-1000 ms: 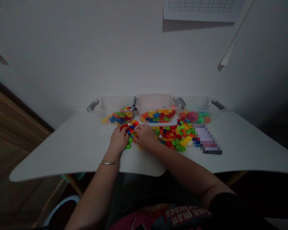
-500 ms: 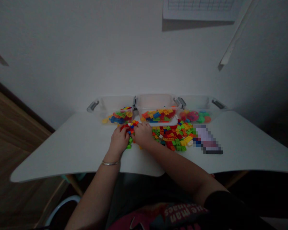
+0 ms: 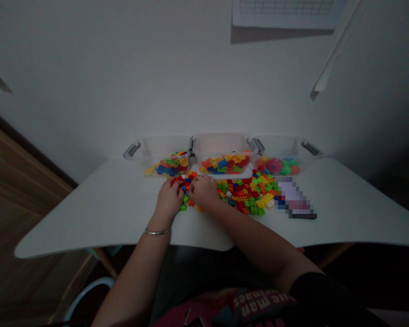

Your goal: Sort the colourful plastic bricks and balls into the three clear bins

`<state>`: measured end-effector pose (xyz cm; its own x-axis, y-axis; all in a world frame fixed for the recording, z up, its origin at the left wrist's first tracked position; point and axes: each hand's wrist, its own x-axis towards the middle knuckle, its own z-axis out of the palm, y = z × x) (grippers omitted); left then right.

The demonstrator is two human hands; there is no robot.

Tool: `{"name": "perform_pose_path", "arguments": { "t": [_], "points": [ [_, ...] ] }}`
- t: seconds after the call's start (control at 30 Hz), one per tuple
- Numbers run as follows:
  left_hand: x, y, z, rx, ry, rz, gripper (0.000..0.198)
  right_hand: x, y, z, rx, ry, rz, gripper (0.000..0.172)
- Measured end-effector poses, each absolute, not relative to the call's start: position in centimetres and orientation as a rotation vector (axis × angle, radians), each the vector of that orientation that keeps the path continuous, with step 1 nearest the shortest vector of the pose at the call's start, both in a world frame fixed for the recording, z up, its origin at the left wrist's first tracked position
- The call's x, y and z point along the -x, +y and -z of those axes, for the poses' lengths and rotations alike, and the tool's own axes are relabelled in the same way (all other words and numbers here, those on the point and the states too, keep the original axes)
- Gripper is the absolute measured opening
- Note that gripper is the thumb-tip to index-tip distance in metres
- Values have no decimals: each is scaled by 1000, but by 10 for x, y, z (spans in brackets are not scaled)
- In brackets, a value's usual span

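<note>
A spread of toy building bricks point(image 3: 238, 193) in red, green, yellow, orange and blue lies on the white table. Over the left end of this spread is my left hand point(image 3: 169, 197), wearing a bracelet on the wrist. Its fingers are loosely bent and somewhat apart, and they touch red bricks point(image 3: 177, 180). My right hand point(image 3: 203, 190) is close beside it with its fingers curled down among the bricks. Whatever those fingers pinch is hidden beneath them. Green bricks point(image 3: 183, 203) and a few orange ones show between the two hands.
Three clear plastic boxes stand along the wall: the left box point(image 3: 167, 145) and middle box point(image 3: 223, 144) hold mixed pieces, the right box point(image 3: 279, 146) round coloured ones. A white lid point(image 3: 248, 172) lies under the middle box. A pixelated phone-like object point(image 3: 298, 200) lies right of the bricks.
My right hand has shifted slightly right, away from my left hand, and its fingers are drawn in more. More bricks show between the hands. My left hand has hardly moved.
</note>
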<state>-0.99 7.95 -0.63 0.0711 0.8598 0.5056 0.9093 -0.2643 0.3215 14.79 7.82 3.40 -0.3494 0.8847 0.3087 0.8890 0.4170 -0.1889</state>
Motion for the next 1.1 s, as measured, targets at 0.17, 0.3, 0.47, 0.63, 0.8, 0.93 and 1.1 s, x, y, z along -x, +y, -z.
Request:
{"name": "perform_pose_path", "arguments": {
  "t": [0.17, 0.3, 0.47, 0.63, 0.8, 0.93, 1.1],
  "points": [
    [11, 81, 7, 2261, -1831, 955, 34, -148, 77, -37, 1553, -2321, 95, 39],
    [10, 80, 7, 2246, -1844, 958, 34, -146, 78, -38, 1592, -2329, 54, 33],
    [10, 80, 7, 2249, -1826, 963, 34, -148, 75, -40, 1579, -2328, 57, 31],
    [10, 81, 7, 2241, -1820, 965, 33, -149, 73, -40, 1587, -2331, 82, 36],
    [10, 80, 7, 2238, -1827, 968, 33, -149, 77, -33, 1606, -2304, 29, 33],
    [11, 81, 8, 2245, -1808, 982, 32, -150, 80, -30, 1602, -2257, -25, 29],
    [10, 80, 3, 2255, -1772, 960, 32, -158, 85, -37, 1472, -2137, -101, 25]
  ]
}}
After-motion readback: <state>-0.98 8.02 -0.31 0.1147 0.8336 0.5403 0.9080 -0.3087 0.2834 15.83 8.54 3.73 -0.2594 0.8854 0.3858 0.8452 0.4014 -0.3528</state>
